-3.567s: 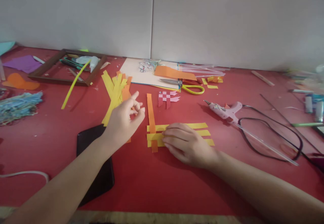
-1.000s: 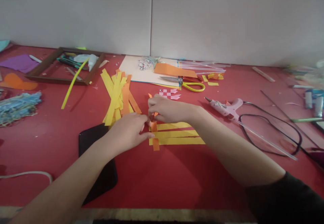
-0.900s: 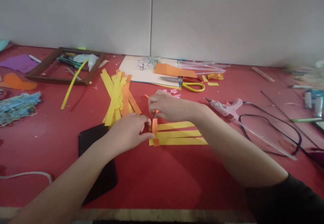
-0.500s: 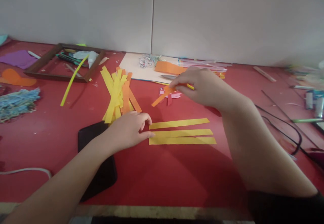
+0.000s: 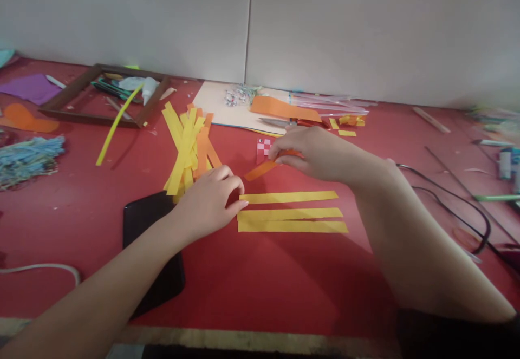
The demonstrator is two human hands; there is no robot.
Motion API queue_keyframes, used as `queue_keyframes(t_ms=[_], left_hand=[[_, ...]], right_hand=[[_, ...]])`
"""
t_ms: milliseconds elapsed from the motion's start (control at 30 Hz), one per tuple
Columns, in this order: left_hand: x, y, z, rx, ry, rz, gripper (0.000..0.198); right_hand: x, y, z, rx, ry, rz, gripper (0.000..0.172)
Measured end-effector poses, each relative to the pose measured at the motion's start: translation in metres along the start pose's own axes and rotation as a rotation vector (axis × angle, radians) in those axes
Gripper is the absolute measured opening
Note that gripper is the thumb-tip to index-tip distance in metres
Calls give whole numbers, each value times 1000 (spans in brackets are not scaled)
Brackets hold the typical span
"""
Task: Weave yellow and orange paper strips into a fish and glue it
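Observation:
My right hand (image 5: 311,150) pinches an orange paper strip (image 5: 262,170) above the red tabletop, its free end pointing left. Behind those fingers is a small pink-and-red checkered paper piece (image 5: 265,147) with an eye on it, partly covered. Three yellow paper strips (image 5: 294,227) lie side by side, the lower two meeting at their left ends. My left hand (image 5: 215,196) is at those left ends, fingers curled and thumb and forefinger a little apart, the tips by the upper strips. Just beyond it lies a loose pile of yellow and orange strips (image 5: 187,145).
A black phone-like slab (image 5: 152,218) lies under my left forearm. Scissors (image 5: 278,122) and an orange sheet (image 5: 284,109) are at the back. A wooden frame (image 5: 91,117) with tools stands at left; a dark cable (image 5: 475,213) curls at right.
My right hand has come slightly nearer and lower with the orange strip, uncovering the scissors and the checkered piece's head. My left hand's fingertips have shifted a little up along the strip ends.

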State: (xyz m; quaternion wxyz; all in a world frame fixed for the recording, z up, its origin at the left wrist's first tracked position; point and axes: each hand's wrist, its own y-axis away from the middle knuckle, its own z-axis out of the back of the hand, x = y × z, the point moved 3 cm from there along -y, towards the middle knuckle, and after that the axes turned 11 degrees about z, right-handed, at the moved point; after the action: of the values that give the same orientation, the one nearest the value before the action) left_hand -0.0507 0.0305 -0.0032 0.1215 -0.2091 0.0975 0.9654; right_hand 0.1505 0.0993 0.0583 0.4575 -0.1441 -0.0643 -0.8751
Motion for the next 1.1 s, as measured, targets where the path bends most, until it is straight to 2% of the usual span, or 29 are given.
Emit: queue_keyframes(t_ms=[500,833,1100], left_hand=[[-3,-3,1,6,137,56,27],[-1,-5,4,30,159,50,27],[-2,-4,5,44,161,60,24]], right_hand=[[-2,-18,-39,148,-270,-31,25],[6,-19,-36,170,-390,-31,26],[14,-17,-34,198,-288,17,25]])
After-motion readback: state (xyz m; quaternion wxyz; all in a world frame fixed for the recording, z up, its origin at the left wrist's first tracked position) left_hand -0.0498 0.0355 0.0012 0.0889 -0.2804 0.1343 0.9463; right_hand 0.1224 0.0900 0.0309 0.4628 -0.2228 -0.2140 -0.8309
